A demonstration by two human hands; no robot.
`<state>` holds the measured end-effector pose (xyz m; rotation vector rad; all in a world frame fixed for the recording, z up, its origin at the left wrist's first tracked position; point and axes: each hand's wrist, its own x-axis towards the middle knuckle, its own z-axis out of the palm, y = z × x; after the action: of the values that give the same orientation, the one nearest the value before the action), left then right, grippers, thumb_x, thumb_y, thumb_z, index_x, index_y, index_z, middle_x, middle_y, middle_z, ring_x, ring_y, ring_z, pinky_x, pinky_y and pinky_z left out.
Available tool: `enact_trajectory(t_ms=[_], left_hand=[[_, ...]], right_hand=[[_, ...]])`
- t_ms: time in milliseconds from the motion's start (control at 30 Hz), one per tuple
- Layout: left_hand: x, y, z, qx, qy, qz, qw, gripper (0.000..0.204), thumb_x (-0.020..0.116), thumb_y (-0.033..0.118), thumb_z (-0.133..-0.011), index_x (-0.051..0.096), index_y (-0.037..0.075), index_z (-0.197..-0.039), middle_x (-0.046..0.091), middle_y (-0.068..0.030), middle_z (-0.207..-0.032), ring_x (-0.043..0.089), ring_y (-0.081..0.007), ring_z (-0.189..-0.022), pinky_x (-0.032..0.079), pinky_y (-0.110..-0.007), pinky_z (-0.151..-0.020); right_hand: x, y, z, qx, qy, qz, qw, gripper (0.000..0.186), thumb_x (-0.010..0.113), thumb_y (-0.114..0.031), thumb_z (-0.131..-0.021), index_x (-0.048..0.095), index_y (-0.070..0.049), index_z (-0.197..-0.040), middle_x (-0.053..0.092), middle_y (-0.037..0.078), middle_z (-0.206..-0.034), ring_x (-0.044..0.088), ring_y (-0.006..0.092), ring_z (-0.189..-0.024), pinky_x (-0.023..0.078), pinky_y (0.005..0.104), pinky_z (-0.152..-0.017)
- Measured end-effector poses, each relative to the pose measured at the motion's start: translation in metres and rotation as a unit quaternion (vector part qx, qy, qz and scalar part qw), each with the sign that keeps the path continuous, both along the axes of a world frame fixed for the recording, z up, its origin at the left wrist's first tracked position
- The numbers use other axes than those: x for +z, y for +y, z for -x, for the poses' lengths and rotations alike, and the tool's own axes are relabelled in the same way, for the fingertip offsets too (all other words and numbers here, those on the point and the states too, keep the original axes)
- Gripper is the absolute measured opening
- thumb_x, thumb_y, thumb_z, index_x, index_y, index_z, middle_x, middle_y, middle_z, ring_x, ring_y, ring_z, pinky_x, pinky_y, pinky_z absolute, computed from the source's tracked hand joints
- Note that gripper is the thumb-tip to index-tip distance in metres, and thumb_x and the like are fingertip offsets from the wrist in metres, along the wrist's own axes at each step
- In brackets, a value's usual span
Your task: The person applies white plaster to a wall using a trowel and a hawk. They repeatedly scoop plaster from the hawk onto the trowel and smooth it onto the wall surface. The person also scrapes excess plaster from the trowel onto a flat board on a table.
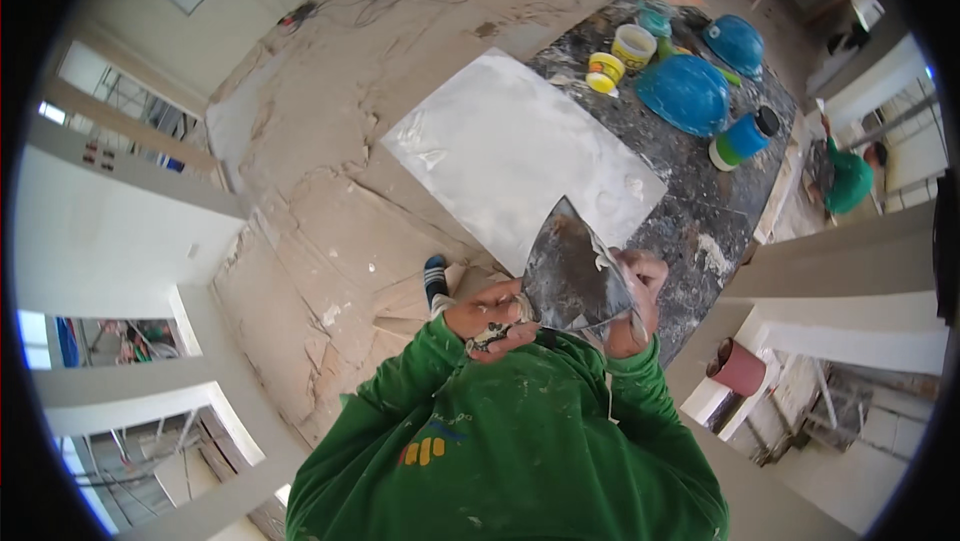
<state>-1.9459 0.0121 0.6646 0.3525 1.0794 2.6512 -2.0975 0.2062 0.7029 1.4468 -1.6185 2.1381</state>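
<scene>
Helmets (686, 92), two, blue; two hands (495, 319) grip one trowel (572, 273).

R fingers (640, 326) behind trowel blade (570, 276)

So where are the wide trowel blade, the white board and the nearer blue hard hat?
trowel blade (572, 276), head view, middle of the metal face.
white board (520, 146), head view, bare centre.
blue hard hat (685, 93), head view, crown of the shell.
</scene>
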Motion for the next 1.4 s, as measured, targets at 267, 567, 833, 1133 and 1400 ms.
enact_trajectory(t_ms=[267,567,833,1133,1400], left_hand=[[0.073,-0.023,-0.007,0.218,-0.077,0.386,0.893,0.034,0.050,0.018,-0.098,0.040,-0.001,-0.124,0.055,-0.0084,-0.080,0.055,-0.0138,-0.060,0.044,-0.030,-0.050],[0.026,0.006,-0.005,0.267,0.196,0.697,0.636,0.043,0.052,0.018,-0.096,0.033,-0.002,-0.129,0.053,-0.0099,-0.077,0.047,-0.0128,-0.045,0.041,-0.028,-0.042],[0.037,-0.017,-0.022,0.448,-0.070,0.397,0.798,0.036,0.052,0.014,-0.095,0.039,-0.004,-0.124,0.051,-0.0072,-0.063,0.046,-0.0116,-0.041,0.040,-0.029,-0.041],[0.064,-0.006,0.006,0.515,-0.023,0.468,0.718,0.028,0.054,-0.002,-0.080,0.050,-0.001,-0.107,0.059,-0.0180,-0.080,0.057,-0.0383,-0.069,0.046,-0.042,-0.064],[0.062,-0.003,0.020,0.538,0.079,0.533,0.648,0.026,0.058,-0.001,-0.080,0.050,-0.002,-0.104,0.059,-0.0211,-0.083,0.057,-0.0423,-0.075,0.043,-0.044,-0.064]], right_hand=[[0.007,0.037,0.028,-0.315,0.210,-0.274,0.884,0.046,0.061,0.000,-0.070,0.067,-0.011,-0.114,0.056,0.003,-0.097,0.054,0.0232,-0.095,0.034,0.0430,-0.094],[0.035,-0.031,0.025,-0.250,0.450,-0.205,0.832,0.042,0.066,-0.015,-0.068,0.069,-0.022,-0.109,0.057,-0.007,-0.098,0.057,0.0130,-0.093,0.028,0.0487,-0.097],[0.048,-0.035,0.015,-0.225,0.321,-0.153,0.907,0.042,0.065,-0.007,-0.071,0.065,-0.008,-0.113,0.061,0.008,-0.102,0.058,0.0260,-0.097,0.042,0.0473,-0.089],[0.002,-0.085,-0.049,-0.077,0.201,-0.207,0.954,0.058,0.059,0.005,-0.065,0.058,-0.002,-0.122,0.059,0.014,-0.117,0.056,0.0364,-0.111,0.045,0.0493,-0.095],[0.006,-0.087,-0.053,-0.128,0.174,-0.137,0.967,0.056,0.059,0.006,-0.065,0.059,-0.001,-0.120,0.058,0.016,-0.118,0.056,0.0388,-0.111,0.046,0.0494,-0.094]])
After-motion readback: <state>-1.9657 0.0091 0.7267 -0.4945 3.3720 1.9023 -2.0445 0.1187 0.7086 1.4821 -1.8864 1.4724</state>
